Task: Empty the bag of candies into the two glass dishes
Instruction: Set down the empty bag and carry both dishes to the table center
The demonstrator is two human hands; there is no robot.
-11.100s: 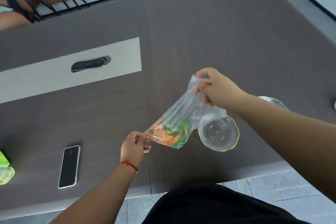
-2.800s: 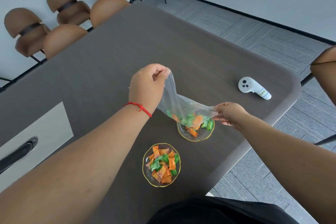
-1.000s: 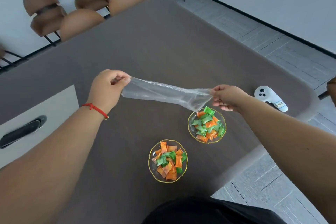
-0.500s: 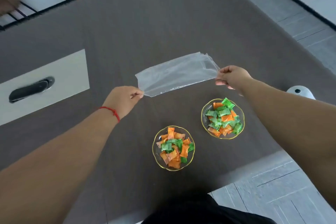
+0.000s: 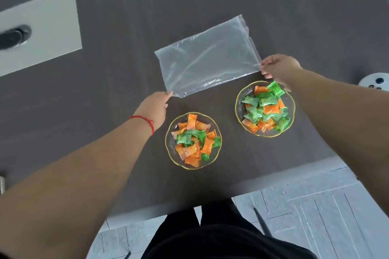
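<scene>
The clear plastic bag (image 5: 207,57) lies flat on the dark table with nothing inside it. My left hand (image 5: 154,108) pinches its near-left corner. My right hand (image 5: 279,68) pinches its near-right corner. Two gold-rimmed glass dishes stand nearer to me, each heaped with orange and green wrapped candies. The left dish (image 5: 171,153) sits just right of my left wrist. The right dish (image 5: 239,111) sits under my right forearm, which hides part of its rim.
A grey panel (image 5: 52,25) with a black cable port (image 5: 14,35) is set into the table (image 5: 126,17) at the far left. A white controller (image 5: 375,81) peeks in at the right edge. The table's near edge runs just below the dishes, with tiled floor beyond.
The bag has come down flat onto the table, with both hands still at its corners. The camera has tilted down and closer.
</scene>
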